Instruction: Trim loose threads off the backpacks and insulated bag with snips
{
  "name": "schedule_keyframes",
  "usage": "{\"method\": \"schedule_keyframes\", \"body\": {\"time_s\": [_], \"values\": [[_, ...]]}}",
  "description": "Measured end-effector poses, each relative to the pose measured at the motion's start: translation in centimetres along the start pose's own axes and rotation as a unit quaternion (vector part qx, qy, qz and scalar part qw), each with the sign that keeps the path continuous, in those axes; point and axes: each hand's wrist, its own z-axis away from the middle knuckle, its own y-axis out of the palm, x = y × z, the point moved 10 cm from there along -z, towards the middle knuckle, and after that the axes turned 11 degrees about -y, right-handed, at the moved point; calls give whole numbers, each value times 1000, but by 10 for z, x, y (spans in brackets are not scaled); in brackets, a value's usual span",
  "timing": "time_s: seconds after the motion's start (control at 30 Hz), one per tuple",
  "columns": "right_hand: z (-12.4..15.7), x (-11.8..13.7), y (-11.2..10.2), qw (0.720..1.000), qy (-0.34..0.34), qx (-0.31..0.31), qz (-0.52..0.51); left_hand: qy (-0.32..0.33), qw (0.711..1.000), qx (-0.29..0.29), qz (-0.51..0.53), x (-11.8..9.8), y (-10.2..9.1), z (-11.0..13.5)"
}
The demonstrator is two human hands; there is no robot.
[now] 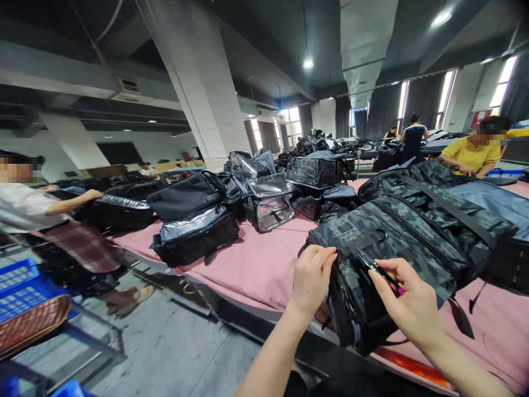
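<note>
A dark camouflage backpack (405, 237) lies on its side on the pink-covered table (256, 264), its near end toward me. My left hand (311, 278) rests on the bag's near corner, fingers curled over the edge. My right hand (407, 300) pinches a thin black tool with a pink end (382, 273) against the fabric near the top handle (363, 241).
Several black bags (194, 220), some wrapped in clear plastic, are piled across the table. A person in a white top (45, 215) stands at the left beside blue crates (20, 286). A person in yellow (475, 151) works at the far right. A white pillar (202, 82) rises behind.
</note>
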Motion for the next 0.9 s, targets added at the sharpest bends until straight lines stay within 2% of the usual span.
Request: {"method": "schedule_keyframes", "body": {"time_s": [0.13,0.23,0.33,0.47,0.6,0.8,0.9], "values": [[0,3,1,1000,-12,5,8,72,995,22,-64,-17,5,-2],[0,6,1,1000,-25,8,8,109,990,-41,-75,-25,-1,4],[-2,12,4,999,-49,18,10,116,984,-121,-67,-23,-9,13],[-6,28,5,990,-131,26,50,114,980,-153,-57,-21,-8,20],[-8,41,10,971,-194,39,132,80,987,-130,-49,-16,-3,18],[-5,38,19,961,-203,56,181,34,993,-59,-92,-9,8,8],[-3,35,21,960,-201,60,187,19,994,-50,-100,-6,12,3]]}}
